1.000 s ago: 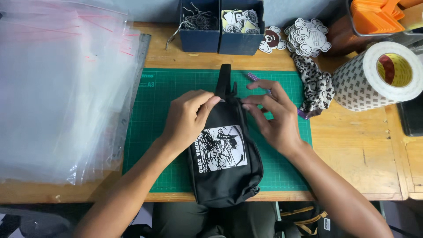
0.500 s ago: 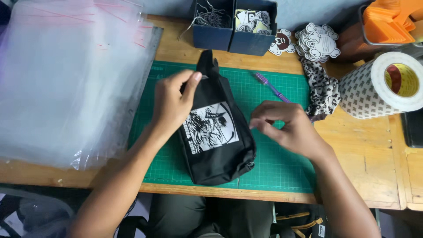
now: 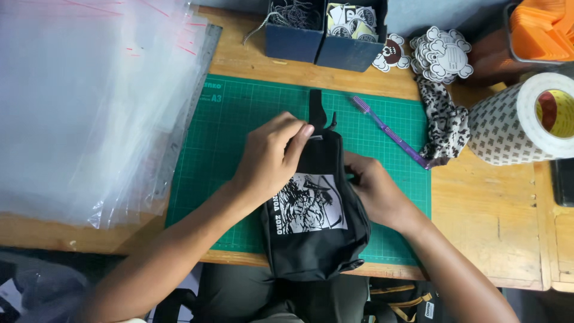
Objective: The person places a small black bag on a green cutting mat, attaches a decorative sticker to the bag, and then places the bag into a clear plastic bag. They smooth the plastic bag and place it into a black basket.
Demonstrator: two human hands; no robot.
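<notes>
My left hand (image 3: 270, 157) pinched the black pouch (image 3: 315, 222) top | my right hand (image 3: 372, 188) gripped its side | green cutting mat (image 3: 239, 125) underneath

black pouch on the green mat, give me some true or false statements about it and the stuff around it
1. Both hands touch the black pouch. True: left hand at its top, right hand at its side.
2. The purple toothbrush lies on the green cutting mat. True.
3. The pouch panel is plain. False: it has a black-and-white picture.
4. The tape roll sits left of the mat. False: it is on the right; clear plastic bags lie left.
</notes>
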